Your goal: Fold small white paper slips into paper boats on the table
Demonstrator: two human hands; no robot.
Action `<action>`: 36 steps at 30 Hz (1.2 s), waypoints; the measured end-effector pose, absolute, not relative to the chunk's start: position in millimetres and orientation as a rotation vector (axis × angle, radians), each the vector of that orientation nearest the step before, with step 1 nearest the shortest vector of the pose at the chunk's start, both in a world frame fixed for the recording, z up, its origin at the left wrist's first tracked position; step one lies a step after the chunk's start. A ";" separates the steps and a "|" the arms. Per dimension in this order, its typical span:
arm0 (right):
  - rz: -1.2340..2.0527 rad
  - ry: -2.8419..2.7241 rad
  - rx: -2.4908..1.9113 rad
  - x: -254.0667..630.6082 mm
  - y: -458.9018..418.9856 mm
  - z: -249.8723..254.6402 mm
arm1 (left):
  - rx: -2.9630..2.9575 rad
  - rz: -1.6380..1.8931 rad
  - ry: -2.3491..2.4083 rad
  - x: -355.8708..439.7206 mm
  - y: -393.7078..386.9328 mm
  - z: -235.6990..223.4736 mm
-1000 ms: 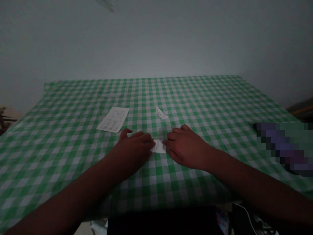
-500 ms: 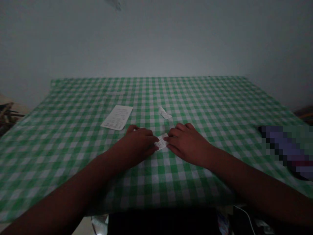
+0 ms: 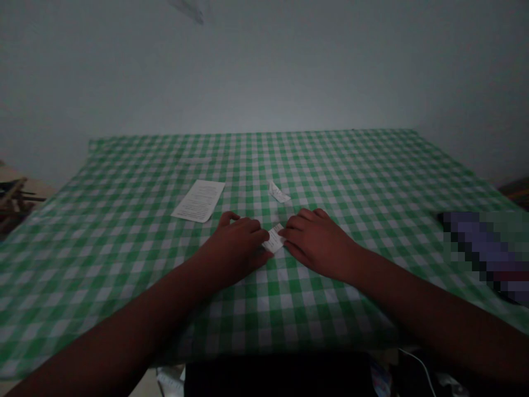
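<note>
A small white slip of paper (image 3: 275,239) lies on the green-and-white checked tablecloth (image 3: 124,242) between my two hands, tilted with one corner raised. My left hand (image 3: 237,249) has its fingers curled and pinches the slip's left edge. Fingertips of my right hand (image 3: 316,241) are pressed together on the slip's right edge. Both hands rest low on the cloth, near the table's front middle.
A larger printed sheet (image 3: 199,200) lies flat beyond my left hand. A small folded scrap of paper (image 3: 279,192) sits just behind the hands. A blurred dark object (image 3: 483,248) lies at the right edge. A pale wall rises behind the table.
The slip went from lying flat to tilted, with my fingers closing in on its edges. Both hands shifted slightly away from me; the view turned a little.
</note>
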State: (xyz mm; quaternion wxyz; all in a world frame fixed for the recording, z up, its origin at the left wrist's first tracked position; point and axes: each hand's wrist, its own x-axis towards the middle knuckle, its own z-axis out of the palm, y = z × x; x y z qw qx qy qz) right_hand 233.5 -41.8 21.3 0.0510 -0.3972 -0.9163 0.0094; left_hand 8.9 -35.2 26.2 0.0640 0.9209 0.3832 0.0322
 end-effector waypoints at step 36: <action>0.195 -2.833 -0.971 233.3 -47.8 19.0 | 2.953 0.289 1.196 2.1 -21.9 20.7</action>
